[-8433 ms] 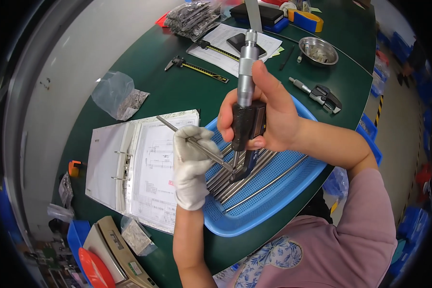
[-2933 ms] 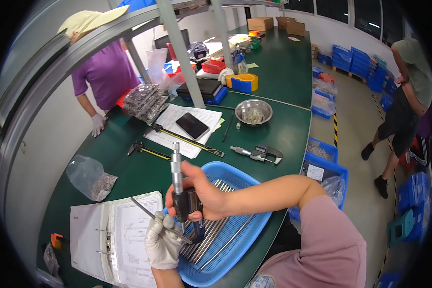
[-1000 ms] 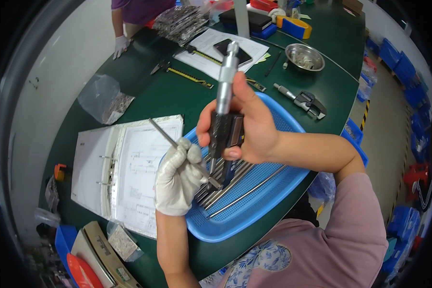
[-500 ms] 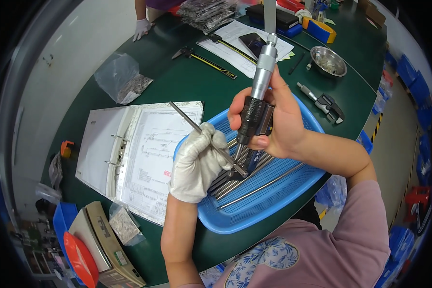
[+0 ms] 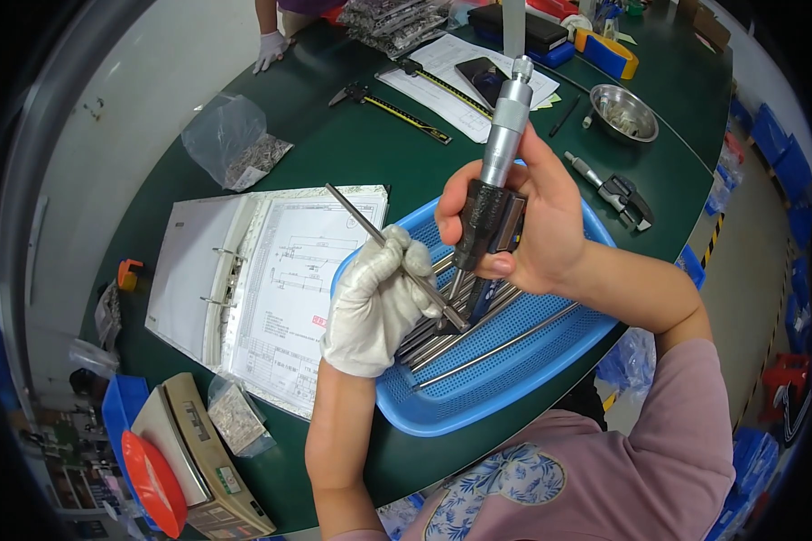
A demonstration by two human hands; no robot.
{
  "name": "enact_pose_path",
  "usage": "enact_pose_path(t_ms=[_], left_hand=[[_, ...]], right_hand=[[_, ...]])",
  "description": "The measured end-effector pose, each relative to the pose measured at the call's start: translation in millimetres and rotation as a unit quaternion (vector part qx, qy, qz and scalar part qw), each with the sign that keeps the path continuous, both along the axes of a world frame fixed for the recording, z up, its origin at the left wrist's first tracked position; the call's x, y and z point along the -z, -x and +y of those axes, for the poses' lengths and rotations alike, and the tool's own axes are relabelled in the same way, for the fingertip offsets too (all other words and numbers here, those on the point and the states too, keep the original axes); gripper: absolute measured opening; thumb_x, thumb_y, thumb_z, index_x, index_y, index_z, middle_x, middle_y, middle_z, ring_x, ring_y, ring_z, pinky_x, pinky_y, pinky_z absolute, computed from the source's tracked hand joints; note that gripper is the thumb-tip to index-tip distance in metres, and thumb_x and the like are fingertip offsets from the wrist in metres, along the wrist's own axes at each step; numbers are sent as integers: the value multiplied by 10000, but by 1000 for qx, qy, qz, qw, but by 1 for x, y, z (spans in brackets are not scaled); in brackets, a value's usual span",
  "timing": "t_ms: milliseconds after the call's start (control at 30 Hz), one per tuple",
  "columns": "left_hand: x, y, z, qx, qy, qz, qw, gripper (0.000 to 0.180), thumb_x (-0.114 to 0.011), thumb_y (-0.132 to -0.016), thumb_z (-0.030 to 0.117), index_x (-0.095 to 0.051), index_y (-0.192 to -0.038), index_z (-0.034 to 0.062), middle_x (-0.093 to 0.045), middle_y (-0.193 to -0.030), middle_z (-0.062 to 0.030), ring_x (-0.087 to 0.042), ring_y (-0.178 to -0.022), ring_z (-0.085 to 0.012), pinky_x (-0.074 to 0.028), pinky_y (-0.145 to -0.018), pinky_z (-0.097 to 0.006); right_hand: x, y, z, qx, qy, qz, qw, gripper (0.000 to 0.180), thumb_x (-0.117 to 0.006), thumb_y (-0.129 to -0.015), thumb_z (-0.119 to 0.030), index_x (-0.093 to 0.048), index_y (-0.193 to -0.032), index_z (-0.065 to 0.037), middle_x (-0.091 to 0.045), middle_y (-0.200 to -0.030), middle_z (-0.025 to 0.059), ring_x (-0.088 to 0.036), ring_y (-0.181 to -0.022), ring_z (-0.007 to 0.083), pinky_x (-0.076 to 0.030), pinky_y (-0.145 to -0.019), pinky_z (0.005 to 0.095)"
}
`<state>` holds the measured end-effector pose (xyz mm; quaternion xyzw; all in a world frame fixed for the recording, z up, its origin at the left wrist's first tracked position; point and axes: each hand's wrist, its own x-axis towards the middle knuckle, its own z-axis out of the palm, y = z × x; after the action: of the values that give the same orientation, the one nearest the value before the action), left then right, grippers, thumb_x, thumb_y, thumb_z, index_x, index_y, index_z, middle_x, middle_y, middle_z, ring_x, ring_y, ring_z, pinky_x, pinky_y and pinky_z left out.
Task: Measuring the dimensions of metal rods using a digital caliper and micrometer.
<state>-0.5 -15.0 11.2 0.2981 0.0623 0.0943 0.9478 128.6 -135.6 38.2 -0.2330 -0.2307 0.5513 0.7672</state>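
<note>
My left hand [image 5: 370, 302], in a white glove, is closed around a thin metal rod [image 5: 354, 210] that slants from upper left to lower right. The bare right hand [image 5: 550, 221] grips a micrometer [image 5: 485, 212] with a silver thimble and a black frame, its thimble end pointing up. The rod's lower end lies at the micrometer's jaws; whether the jaws touch it, I cannot tell. Beneath both hands is a blue perforated basket [image 5: 514, 383] with several metal rods [image 5: 496, 347] lying in it, partly hidden by my hands.
An open ring binder [image 5: 289, 270] with drawings lies to the left, above a beige scale [image 5: 194, 451]. Calipers [image 5: 397, 117], papers and a phone [image 5: 481, 79] lie farther back. A second micrometer [image 5: 618, 194] and a metal bowl [image 5: 624, 113] are at right. Another person's gloved hand [image 5: 269, 50] rests at the far edge.
The whole view has shifted slightly. Both hands keep their grip, with the rod and micrometer held in nearly the same pose.
</note>
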Motion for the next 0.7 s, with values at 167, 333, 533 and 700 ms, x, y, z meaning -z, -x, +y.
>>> enact_pose_path(t_ms=[167, 333, 533, 700], left_hand=[[-1, 1, 0, 5, -5, 5, 1000, 154, -491, -861, 194, -433, -892, 55, -520, -784, -93, -536, -606, -192, -470, -550, -303], [-2, 2, 0, 5, -25, 29, 999, 154, -482, -866, 196, -427, -898, 56, -518, -785, -87, -533, -600, -190, -458, -548, -299], [-2, 2, -1, 12, -7, 17, 1000, 159, -468, -870, 196, -426, -911, 48, -516, -791, -83, -534, -630, -188, -455, -551, -297], [-2, 3, -1, -16, -23, 47, 999, 158, -461, -869, 168, -430, -930, 26, -496, -808, -74, -520, -685, -163, -454, -565, -255]], right_hand=[[-2, 2, 0, 6, -1, -3, 1000, 770, -262, -797, -661, -582, -830, 38, -598, -740, 174, -520, -472, 143, -375, -351, 202], [2, 4, 3, 51, 16, -76, 996, 788, -238, -766, -715, -581, -756, -5, -589, -701, 178, -467, -391, 148, -360, -311, 201], [1, 3, 3, 37, 14, -70, 997, 780, -240, -769, -711, -579, -773, -8, -596, -707, 167, -466, -387, 144, -361, -317, 199], [-1, 2, 1, 7, 21, -55, 998, 840, -255, -722, -755, -568, -847, 15, -589, -740, 155, -474, -415, 139, -378, -353, 200]])
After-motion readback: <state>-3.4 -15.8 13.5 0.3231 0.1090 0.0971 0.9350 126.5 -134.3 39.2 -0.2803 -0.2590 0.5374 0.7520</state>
